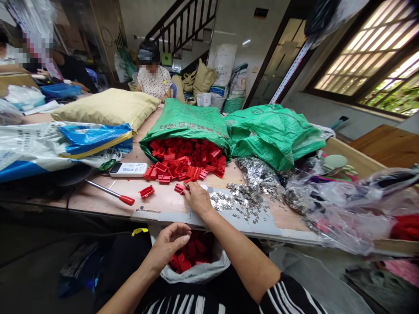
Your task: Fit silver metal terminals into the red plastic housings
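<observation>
Red pc (179, 189) at R hand (199, 198), L hand (170, 240) by bag (196, 276) w/ red pcs (191, 255).

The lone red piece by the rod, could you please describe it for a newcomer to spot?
On the table, find the open green sack spilling a red heap. Between that heap and the red-gripped rod lies the red piece, alone, unlike the heaped ones.

Red moulded parts (183, 165) look smooth, glossy plastic; the printed green sack (193, 118), creased woven plastic; small pieces (223, 202) at right, shiny metal.
</observation>
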A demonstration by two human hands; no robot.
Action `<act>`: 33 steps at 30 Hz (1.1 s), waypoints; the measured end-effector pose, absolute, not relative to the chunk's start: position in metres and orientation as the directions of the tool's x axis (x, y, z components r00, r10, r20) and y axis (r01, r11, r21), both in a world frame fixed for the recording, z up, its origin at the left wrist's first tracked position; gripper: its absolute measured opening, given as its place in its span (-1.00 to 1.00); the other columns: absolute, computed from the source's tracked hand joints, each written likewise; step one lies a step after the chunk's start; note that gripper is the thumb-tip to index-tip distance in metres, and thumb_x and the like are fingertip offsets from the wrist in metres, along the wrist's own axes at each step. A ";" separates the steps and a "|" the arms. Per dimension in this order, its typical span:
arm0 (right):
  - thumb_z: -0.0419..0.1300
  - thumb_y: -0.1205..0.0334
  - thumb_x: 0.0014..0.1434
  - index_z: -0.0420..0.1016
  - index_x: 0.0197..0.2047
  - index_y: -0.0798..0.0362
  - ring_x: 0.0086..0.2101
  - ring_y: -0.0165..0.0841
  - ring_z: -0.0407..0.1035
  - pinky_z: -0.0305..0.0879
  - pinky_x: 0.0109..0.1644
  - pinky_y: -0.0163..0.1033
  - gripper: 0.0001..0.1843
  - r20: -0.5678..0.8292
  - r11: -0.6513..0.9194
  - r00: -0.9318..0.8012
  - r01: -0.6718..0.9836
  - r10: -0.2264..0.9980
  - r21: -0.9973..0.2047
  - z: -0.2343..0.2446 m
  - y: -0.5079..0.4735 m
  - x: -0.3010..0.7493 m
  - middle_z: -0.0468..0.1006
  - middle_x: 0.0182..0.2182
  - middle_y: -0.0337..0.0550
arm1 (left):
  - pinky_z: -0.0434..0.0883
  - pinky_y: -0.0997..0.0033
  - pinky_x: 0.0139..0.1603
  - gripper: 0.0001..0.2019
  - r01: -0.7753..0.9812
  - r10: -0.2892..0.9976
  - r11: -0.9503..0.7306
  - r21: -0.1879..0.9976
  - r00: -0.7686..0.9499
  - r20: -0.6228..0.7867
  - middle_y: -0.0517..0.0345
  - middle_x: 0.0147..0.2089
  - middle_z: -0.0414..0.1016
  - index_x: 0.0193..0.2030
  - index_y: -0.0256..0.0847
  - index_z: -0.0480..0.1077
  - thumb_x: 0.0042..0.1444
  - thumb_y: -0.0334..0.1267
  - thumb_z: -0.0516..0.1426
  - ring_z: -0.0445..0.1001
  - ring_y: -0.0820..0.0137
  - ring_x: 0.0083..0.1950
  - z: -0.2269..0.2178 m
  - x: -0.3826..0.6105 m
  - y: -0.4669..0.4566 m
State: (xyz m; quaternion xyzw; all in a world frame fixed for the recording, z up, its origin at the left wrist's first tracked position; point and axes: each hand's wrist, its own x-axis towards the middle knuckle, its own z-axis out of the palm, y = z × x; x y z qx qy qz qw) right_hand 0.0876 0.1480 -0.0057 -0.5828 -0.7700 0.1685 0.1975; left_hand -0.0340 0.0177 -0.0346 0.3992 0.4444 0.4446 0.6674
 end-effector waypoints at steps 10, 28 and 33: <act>0.18 -0.06 0.09 0.36 -0.34 0.09 -0.65 -0.57 -0.02 -0.09 -0.58 -0.43 -0.65 -0.311 -0.256 -0.515 0.175 0.799 -0.951 0.002 0.085 0.117 0.20 -0.62 -0.41 | 0.35 0.36 0.06 -0.44 -0.513 0.974 0.164 0.843 -0.054 -0.222 0.10 -0.01 0.51 0.11 -0.06 0.21 -0.03 -0.25 0.29 0.49 0.35 0.00 -0.010 -0.032 0.024; 0.09 0.34 0.14 0.47 -0.25 0.05 -0.25 -0.33 0.37 0.22 -0.14 -0.26 -0.85 0.135 0.074 -0.007 0.866 0.991 -0.495 0.004 0.062 0.268 0.49 -0.28 -0.14 | 0.29 0.60 -0.62 -0.62 -0.523 0.914 0.384 0.761 0.095 -0.395 0.22 -0.37 0.50 -0.07 -0.12 0.30 -0.03 -0.25 0.29 0.53 0.41 -0.42 -0.009 -0.012 0.015; 0.13 0.33 0.16 0.47 -0.20 0.02 -0.24 -0.34 0.38 0.21 -0.16 -0.28 -0.85 0.107 0.078 -0.036 0.902 0.994 -0.424 0.000 0.061 0.261 0.49 -0.22 -0.15 | 0.44 0.57 -0.49 -0.56 -0.557 0.888 0.438 0.706 0.149 -0.435 0.09 -0.27 0.56 0.08 -0.13 0.29 0.04 -0.29 0.24 0.59 0.36 -0.31 -0.008 -0.010 0.015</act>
